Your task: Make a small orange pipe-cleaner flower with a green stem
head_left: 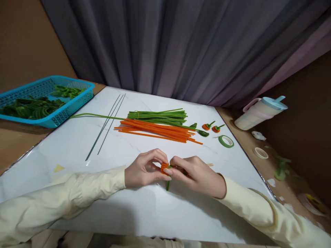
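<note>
My left hand [148, 169] pinches a small ridged orange pipe-cleaner bloom [164, 168] between thumb and fingertips. Meeting it from the other side, my right hand [197, 174] has thumb and forefinger closed on the green part at the bloom's edge. A short green stem [168, 186] hangs below the fingertips. The tip of a thin tan stick [210, 164] shows behind my right hand; whether I hold it is hidden. Beyond both hands lie a bundle of orange pipe cleaners [157, 130] and a bundle of green pipe cleaners [157, 116].
At left stands a blue basket [72, 105] of green pieces, near thin dark wires [103, 131]. Two small orange pieces with green stems [216, 128] and green tape [226, 141] lie at right. A tumbler [258, 112] and a white ring [260, 153] sit beyond the white board's edge.
</note>
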`<state>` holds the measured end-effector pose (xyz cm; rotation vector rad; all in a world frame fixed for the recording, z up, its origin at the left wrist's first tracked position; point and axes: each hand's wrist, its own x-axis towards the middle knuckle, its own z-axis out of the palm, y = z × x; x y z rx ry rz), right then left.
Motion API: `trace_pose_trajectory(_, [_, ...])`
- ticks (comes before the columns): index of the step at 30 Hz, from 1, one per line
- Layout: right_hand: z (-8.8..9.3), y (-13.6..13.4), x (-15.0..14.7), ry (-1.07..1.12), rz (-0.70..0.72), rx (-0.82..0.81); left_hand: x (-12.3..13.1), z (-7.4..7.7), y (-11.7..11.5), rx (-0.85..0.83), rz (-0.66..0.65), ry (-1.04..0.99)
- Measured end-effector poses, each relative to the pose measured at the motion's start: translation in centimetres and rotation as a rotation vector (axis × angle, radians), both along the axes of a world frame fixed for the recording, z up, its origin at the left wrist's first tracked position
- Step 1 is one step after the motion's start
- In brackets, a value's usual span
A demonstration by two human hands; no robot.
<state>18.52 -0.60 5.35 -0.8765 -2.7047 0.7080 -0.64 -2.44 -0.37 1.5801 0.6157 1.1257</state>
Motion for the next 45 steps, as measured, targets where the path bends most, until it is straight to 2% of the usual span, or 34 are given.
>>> trace_pose_trajectory(10, [-0.01, -0.20, 0.07, -0.179, 0.083, 0.206, 0.20, -0.10, -0.12, -0.058, -0.050, -0.021])
trace_pose_trajectory(21, [-0.39, -0.55, -0.10, -0.175, 0.118, 0.452, 0.56, -0.06, -0.06, -0.215, -0.068, -0.111])
trace_pose_trajectory(36, [-0.49, -0.75, -0.09, -0.190, 0.125, 0.434, 0.60, -0.18, -0.02, -0.237, -0.074, -0.075])
trace_pose_trajectory(42, [-0.27, -0.49, -0.07, -0.196, 0.096, 0.373, 0.57, -0.25, 0.01, -0.229, -0.061, -0.106])
trace_pose_trajectory(45, [0.26, -0.47, -0.07, -0.189, 0.057, 0.290, 0.47, -0.36, 0.16, -0.197, -0.047, -0.109])
